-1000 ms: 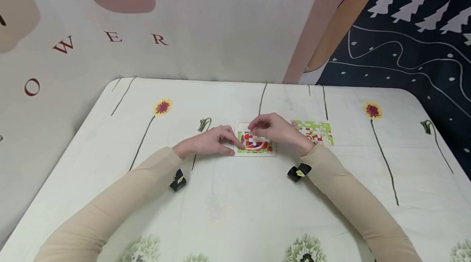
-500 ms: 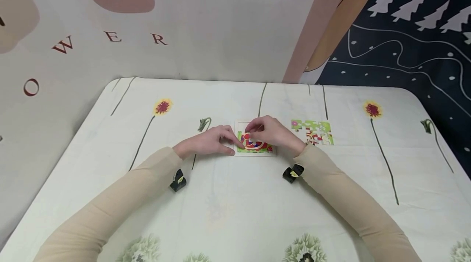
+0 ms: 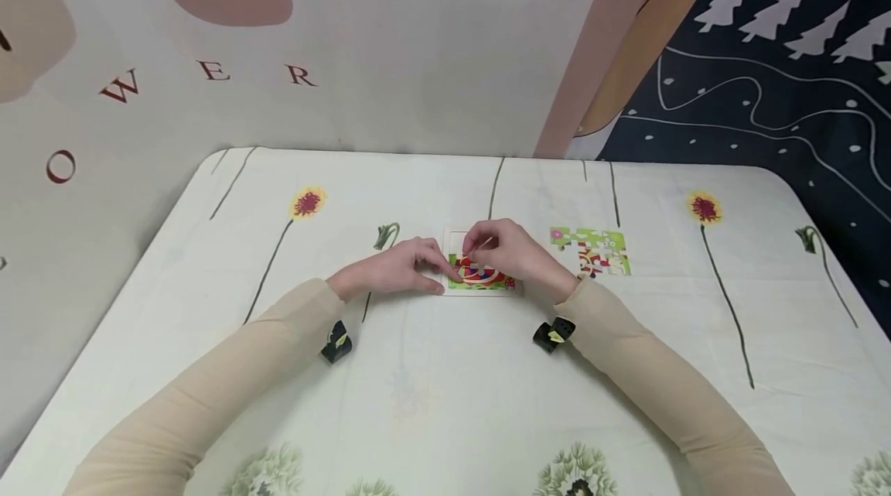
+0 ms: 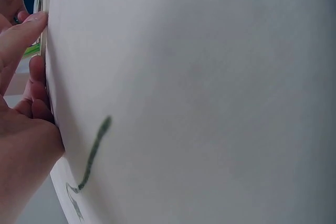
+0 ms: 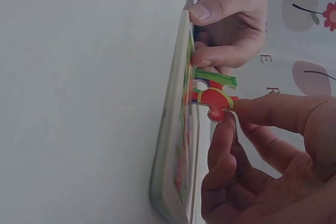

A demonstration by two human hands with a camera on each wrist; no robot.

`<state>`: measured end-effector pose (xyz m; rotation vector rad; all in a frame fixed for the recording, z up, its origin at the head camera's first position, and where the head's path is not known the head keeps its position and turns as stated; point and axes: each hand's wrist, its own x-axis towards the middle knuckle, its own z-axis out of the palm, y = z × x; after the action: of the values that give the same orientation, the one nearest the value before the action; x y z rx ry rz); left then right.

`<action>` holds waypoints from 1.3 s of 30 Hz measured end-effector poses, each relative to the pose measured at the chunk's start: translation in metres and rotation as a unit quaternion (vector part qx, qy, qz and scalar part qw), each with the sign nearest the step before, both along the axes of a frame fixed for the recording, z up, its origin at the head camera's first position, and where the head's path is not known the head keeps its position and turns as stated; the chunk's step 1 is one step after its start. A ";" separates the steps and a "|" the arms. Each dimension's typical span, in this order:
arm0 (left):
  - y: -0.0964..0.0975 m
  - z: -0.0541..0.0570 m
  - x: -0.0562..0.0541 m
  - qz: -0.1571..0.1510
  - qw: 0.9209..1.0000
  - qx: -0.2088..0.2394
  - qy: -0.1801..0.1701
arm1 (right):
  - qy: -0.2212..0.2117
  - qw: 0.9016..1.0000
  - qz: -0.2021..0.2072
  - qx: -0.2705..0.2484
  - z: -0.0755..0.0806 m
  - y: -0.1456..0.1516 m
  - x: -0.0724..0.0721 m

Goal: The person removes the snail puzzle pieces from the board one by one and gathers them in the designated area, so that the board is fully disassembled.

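A small white puzzle tray point(image 3: 487, 295) lies at mid-table, with a red, purple and green picture point(image 3: 490, 278) partly filling it. My left hand point(image 3: 390, 267) rests at the tray's left edge. Its thumb is at the tray's corner and its index finger presses on the picture, as the right wrist view shows. My right hand point(image 3: 511, 250) pinches a red puzzle piece point(image 5: 214, 100) between thumb and fingertips. That piece stands tilted up from the tray, with a green-edged piece point(image 5: 223, 78) beside it. In the left wrist view, my left hand point(image 4: 23, 87) appears at the left edge.
To the right of the tray lies a group of green and red puzzle pieces point(image 3: 602, 248), flat on the cloth. The table is covered by a white flower-print cloth point(image 3: 431, 380). Printed fabric point(image 3: 418, 55) hangs behind it.
My right hand has shifted slightly left over the tray, then stayed there; the red part under its fingers now looks tilted up. My left hand has kept its place.
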<state>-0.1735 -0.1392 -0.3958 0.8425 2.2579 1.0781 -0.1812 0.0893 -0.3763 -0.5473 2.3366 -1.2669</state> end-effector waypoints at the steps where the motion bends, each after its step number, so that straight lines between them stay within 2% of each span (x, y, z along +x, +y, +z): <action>1: 0.000 0.000 0.000 -0.001 1.000 -0.001 0.001 | 0.005 1.000 -0.001 0.000 0.000 0.000 0.000; 13: 0.001 -0.001 0.000 -0.002 1.000 0.005 -0.001 | 0.021 1.000 -0.010 -0.018 -0.004 0.003 -0.002; 19: 0.001 -0.001 0.000 0.001 1.000 0.001 -0.006 | 0.013 0.999 -0.026 -0.040 0.001 0.008 -0.002; 30: 0.002 -0.001 0.000 0.008 1.000 -0.007 -0.011 | -0.002 0.998 -0.044 -0.049 0.008 0.028 -0.002; 39: 0.000 -0.001 0.000 0.012 1.000 -0.005 -0.014 | 0.015 0.998 -0.051 -0.041 0.014 0.050 -0.005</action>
<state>-0.1738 -0.1390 -0.3965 0.7934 2.2531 1.0806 -0.1858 0.1390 -0.3621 -0.4809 2.3731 -1.4152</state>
